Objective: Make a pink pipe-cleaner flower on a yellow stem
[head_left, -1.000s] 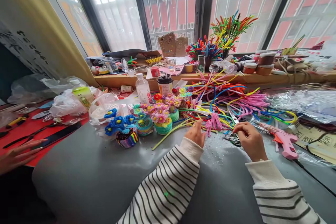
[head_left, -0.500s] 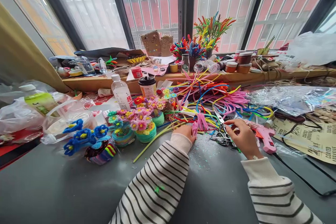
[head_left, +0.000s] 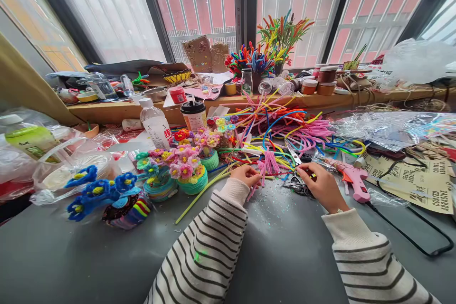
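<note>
My left hand [head_left: 246, 176] is at the middle of the grey table, its fingers closed on a pink pipe cleaner [head_left: 263, 179]. Beside those fingertips lies a bunch of short, folded pink pipe cleaners [head_left: 271, 162]. Further right, my right hand [head_left: 318, 184] pinches the metal scissors [head_left: 293, 154] near their pivot. Their blades point away from me, and the handle loops lie close to the tabletop, partly behind the fingers. A pink glue gun [head_left: 356, 181] rests just right of this hand.
Pots of pipe-cleaner flowers [head_left: 192, 178] and a blue-flowered pot [head_left: 128, 209] stand at left, with a water bottle [head_left: 156, 123] and lidded cup [head_left: 194, 115] behind. Loose pipe cleaners [head_left: 302, 128] heap at the back. A black cord [head_left: 399, 235] loops at right.
The view has shifted slightly. My left fingers have changed their hold on the pink pipe cleaner, which now hangs lower. My right hand stays at the scissors, its fingers drawn closer together.
</note>
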